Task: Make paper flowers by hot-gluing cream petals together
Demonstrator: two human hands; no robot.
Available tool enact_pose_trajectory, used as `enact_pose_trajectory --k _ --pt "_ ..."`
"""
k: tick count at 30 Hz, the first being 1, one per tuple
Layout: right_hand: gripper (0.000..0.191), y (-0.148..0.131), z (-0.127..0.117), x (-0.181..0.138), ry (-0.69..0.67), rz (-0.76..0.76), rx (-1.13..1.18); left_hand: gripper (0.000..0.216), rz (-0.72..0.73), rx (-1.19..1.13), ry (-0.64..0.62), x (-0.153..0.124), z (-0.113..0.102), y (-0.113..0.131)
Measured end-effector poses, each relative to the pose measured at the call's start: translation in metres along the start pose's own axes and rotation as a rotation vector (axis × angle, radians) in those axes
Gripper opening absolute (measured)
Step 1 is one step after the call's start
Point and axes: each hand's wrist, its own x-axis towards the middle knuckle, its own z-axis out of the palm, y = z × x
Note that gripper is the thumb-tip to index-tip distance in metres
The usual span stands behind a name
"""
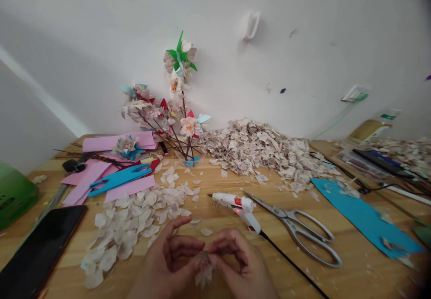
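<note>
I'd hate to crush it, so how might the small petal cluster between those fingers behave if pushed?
The petal cluster is probably very light, since its petals look thin and papery. Their pale, tissue-like look suggests they could bend or tear if pushed hard. Its uneven, flared shape would likely keep it from rolling far.

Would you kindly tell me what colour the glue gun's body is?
Mostly white, with small orange-red parts; the glue gun shows in the head view.
</note>
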Motion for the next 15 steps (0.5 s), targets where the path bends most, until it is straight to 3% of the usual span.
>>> enact_pose_trajectory --k 11,15 --pt "0.010 -0.0042 0.0014 -0.0022 0.108 0.001 0.065 0.072 -0.042 0.062 0.032 0.0019 -0.0010 0.0061" --pt "0.010 -0.0012 0.0000 -0.0017 0.126 -0.096 0.052 0.072 0.010 0.026 0.050 0.0028 -0.0014 0.0083"
